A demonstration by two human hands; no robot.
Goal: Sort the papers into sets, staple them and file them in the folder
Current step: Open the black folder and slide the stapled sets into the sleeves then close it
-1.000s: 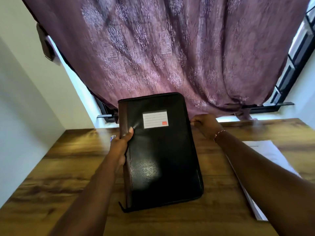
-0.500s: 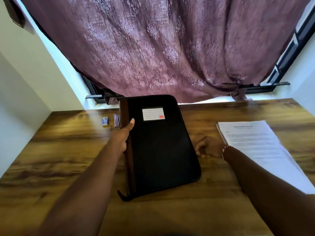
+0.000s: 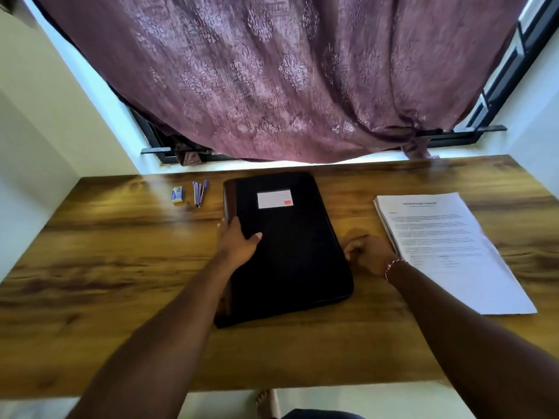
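Grip of left hand on folder spine.

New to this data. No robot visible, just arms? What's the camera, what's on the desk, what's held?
No machine here: a person works bare-handed, and the single camera sits on their head, looking forward and down. On the wooden desk lie a closed black folder, a stack of printed papers to its right, and at the back left a stapler beside a small box. The left hand grips the folder's spine edge, thumb on the cover. The right hand is at the folder's right edge, fingers curled; whether it grips is unclear.
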